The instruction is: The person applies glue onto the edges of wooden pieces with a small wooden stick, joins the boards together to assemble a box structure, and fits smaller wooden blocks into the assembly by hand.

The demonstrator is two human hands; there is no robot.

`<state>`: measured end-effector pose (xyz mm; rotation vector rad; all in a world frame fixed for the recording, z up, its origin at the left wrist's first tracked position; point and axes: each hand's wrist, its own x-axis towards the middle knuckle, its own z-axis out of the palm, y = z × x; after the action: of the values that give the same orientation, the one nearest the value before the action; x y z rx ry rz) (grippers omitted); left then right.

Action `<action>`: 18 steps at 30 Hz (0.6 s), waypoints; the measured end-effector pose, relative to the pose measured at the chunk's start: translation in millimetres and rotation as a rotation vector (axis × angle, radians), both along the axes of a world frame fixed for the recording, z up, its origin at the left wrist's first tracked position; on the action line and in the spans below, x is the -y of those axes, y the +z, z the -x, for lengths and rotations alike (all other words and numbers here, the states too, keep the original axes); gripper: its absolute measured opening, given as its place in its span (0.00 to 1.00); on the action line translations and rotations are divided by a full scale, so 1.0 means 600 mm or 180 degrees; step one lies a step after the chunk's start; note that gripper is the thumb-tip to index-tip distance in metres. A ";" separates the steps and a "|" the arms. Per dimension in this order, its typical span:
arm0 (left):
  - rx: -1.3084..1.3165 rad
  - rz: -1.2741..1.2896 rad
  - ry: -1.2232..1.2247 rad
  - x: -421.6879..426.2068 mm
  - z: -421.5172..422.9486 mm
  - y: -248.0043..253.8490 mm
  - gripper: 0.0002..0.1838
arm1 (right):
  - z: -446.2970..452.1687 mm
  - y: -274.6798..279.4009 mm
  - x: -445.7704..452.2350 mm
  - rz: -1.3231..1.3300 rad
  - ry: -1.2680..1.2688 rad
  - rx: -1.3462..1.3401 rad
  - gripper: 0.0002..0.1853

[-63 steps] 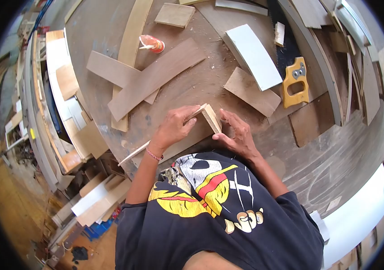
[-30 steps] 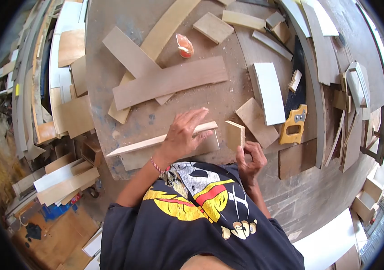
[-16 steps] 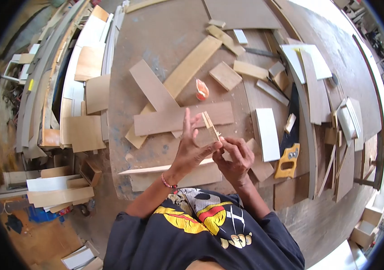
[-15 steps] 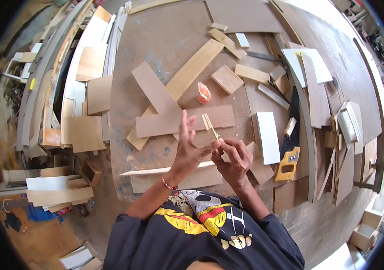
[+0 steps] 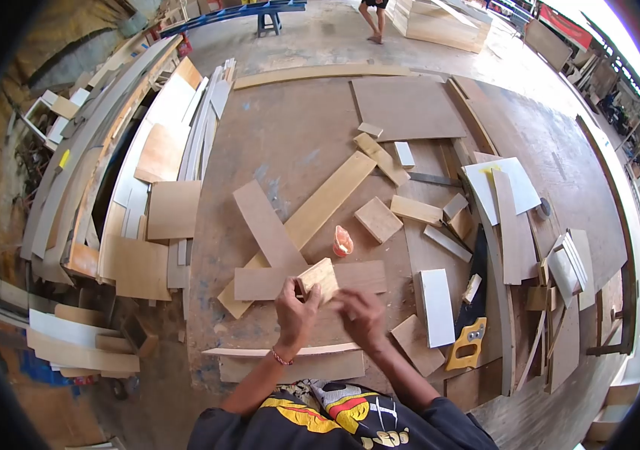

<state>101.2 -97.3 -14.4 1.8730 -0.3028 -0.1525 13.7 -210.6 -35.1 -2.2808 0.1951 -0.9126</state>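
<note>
Wood block [image 5: 320, 280], pale and small, is held up over the table [image 5: 267, 142] in the left hand [image 5: 297, 311], thumb and fingers closed on its left end; the right hand [image 5: 362, 316] is by the block's right edge with its fingers bent — whether they touch it or pinch anything, I cannot tell. Behind the block a brown board [image 5: 362, 277] lies crosswise, meeting a long pale plank [image 5: 331, 196] and a second brown board [image 5: 266, 225], both set at a slant; an orange-red cup [image 5: 342, 242] stands just beyond, with a square offcut [image 5: 378, 220] to its right. Nearer the person, a thin strip [image 5: 260, 351] runs along a flat panel [image 5: 293, 367], below the wrists; to the right lie a white board [image 5: 437, 307], a brown piece [image 5: 416, 345] just beside it, and a handsaw [image 5: 467, 345] with a yellow handle — a small scrap [image 5: 472, 288] rests at its dark blade; far off, the legs of another person [image 5: 377, 19] show on the floor.
</note>
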 end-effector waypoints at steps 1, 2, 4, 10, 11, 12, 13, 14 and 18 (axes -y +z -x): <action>0.0176 -0.0354 -0.0106 -0.003 -0.009 0.003 0.12 | -0.011 -0.015 0.020 -0.0369 -0.0325 -0.0287 0.13; 0.0360 -0.0699 -0.0218 -0.004 -0.019 0.008 0.11 | -0.029 -0.022 0.040 -0.0728 -0.0654 -0.0567 0.14; 0.0139 -0.0729 -0.0434 -0.006 -0.031 0.009 0.11 | -0.068 0.018 0.070 -0.0516 -0.0756 -0.0623 0.15; 0.0116 -0.1046 -0.2073 0.018 -0.064 0.000 0.12 | -0.140 -0.037 0.118 0.0187 -0.0053 -0.0944 0.13; 0.0118 -0.1039 -0.2082 0.023 -0.069 -0.008 0.12 | -0.144 -0.044 0.120 0.0210 -0.0113 -0.0940 0.10; 0.0592 -0.1024 -0.2232 0.028 -0.074 -0.016 0.12 | -0.145 -0.046 0.123 0.0212 -0.0116 -0.0946 0.10; 0.1069 -0.1006 -0.2371 0.031 -0.078 -0.021 0.13 | -0.147 -0.052 0.125 0.0168 -0.0147 -0.0968 0.08; 0.1070 -0.1004 -0.2368 0.035 -0.080 -0.023 0.13 | -0.150 -0.058 0.127 0.0128 -0.0176 -0.0986 0.07; 0.0510 -0.1164 -0.2419 0.060 -0.091 -0.025 0.12 | -0.146 -0.076 0.127 0.0182 -0.0302 -0.0845 0.04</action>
<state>155.6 -133.1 -29.5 2.0420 -1.1558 -0.6053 101.4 -286.8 -80.8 -2.4595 0.4006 -0.6657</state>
